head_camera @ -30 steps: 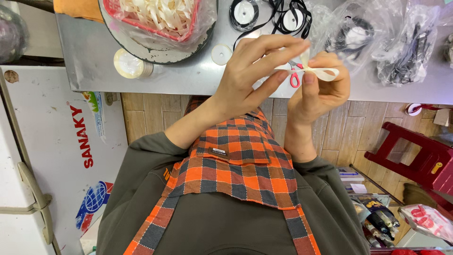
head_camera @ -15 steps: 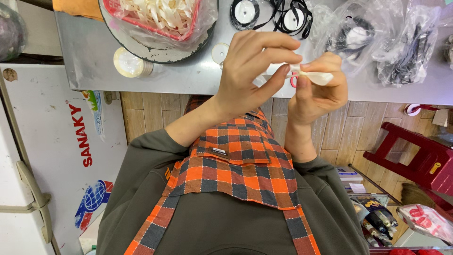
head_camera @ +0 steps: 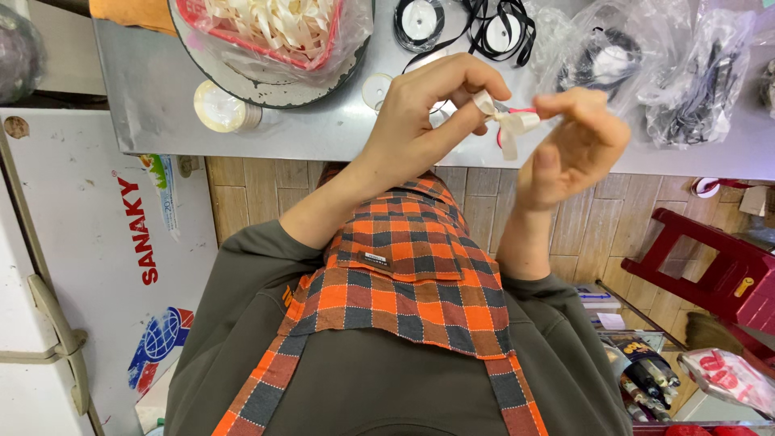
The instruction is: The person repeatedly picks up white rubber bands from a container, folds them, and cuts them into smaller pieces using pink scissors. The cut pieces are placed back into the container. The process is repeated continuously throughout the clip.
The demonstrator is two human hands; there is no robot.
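A small cream ribbon bow point(head_camera: 510, 125) is held in the air just above the edge of a grey metal surface point(head_camera: 307, 133), pinched between both hands. The left hand point(head_camera: 424, 113) has its grip clenched on the bow's left loop; the right hand point(head_camera: 577, 145) grasps its other side, with something red showing just behind. Nearby on the surface lie spools of black ribbon point(head_camera: 464, 20), a roll of pale tape point(head_camera: 219, 107) and a bagged red basket of cream ribbon pieces point(head_camera: 270, 28).
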